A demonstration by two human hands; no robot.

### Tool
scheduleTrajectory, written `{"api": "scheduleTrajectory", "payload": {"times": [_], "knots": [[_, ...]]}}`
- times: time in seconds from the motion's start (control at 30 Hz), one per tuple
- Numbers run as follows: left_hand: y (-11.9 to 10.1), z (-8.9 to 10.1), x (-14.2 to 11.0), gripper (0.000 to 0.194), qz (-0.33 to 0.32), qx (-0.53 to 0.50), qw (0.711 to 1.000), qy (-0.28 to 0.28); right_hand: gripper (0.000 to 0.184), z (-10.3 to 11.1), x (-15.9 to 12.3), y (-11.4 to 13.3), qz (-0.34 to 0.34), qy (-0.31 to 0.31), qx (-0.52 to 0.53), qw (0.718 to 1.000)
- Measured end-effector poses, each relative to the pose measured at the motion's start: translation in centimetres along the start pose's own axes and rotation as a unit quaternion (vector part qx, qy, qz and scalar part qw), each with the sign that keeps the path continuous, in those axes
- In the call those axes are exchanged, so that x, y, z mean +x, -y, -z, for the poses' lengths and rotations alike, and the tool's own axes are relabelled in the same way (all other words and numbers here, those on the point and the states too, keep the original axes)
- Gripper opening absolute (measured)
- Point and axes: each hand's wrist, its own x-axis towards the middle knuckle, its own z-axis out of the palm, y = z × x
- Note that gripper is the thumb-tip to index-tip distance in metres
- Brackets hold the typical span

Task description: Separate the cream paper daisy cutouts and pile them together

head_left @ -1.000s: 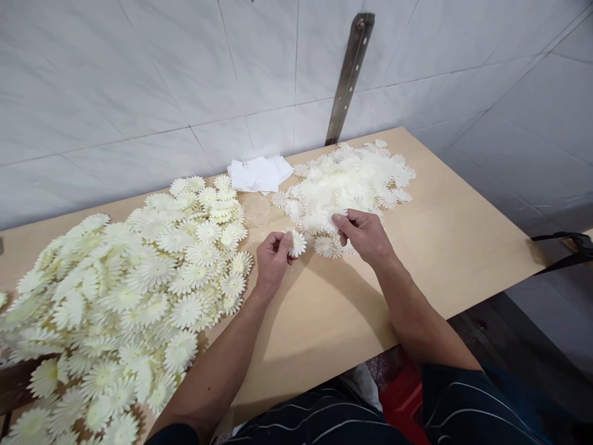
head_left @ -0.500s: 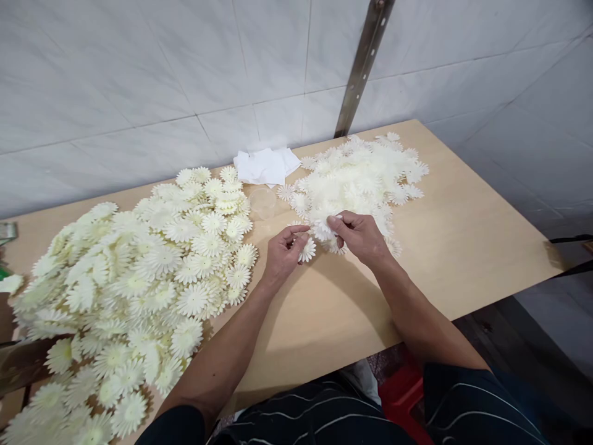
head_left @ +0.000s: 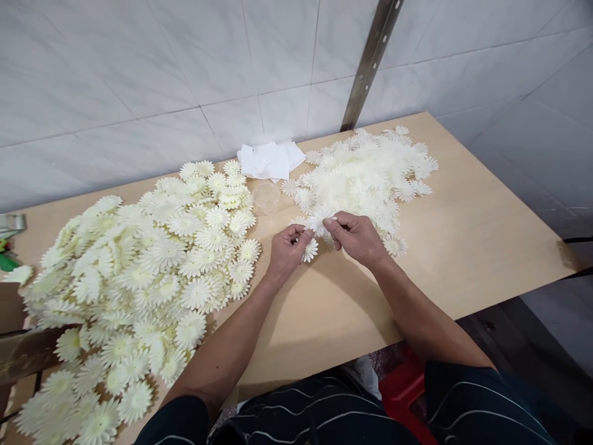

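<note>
Between my two hands is a white petalled flower piece [head_left: 317, 221], raised just in front of the right-hand pile. My right hand [head_left: 356, 238] pinches its right side between thumb and fingers. My left hand [head_left: 288, 252] is closed in a pinch at its lower left edge. Another flower piece [head_left: 310, 251] shows just below the left fingertips; whether it is held or lying on the table I cannot tell. Beyond the hands spreads a pile of thin white flower pieces [head_left: 365, 176]. To the left is a larger heap of cream flowers [head_left: 162, 253] with yellowish centres.
White paper sheets [head_left: 269, 162] lie at the back of the wooden table [head_left: 454, 241], against the tiled wall. A clear round plastic piece [head_left: 265, 198] sits between the piles. A metal upright [head_left: 370, 68] stands behind. Below the front edge is a red stool [head_left: 403, 386].
My left hand has come closer to my right, its fingers now meeting the flower piece that the right hand holds. The camera view has shifted slightly.
</note>
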Motion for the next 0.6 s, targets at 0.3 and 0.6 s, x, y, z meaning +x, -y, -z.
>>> {"api": "scheduleTrajectory", "payload": {"times": [0.3, 0.6], "knots": [[-0.4, 0.0, -0.3, 0.056, 0.017, 0.023, 1.000, -0.005, 0.042, 4.0, 0.4, -1.4, -0.028, -0.263, 0.012, 0.964], [-0.3, -0.2, -0.3, 0.053, -0.004, 0.041, 0.999, -0.025, 0.026, 4.7, -0.3, -1.7, 0.107, -0.283, -0.129, 0.944]]}}
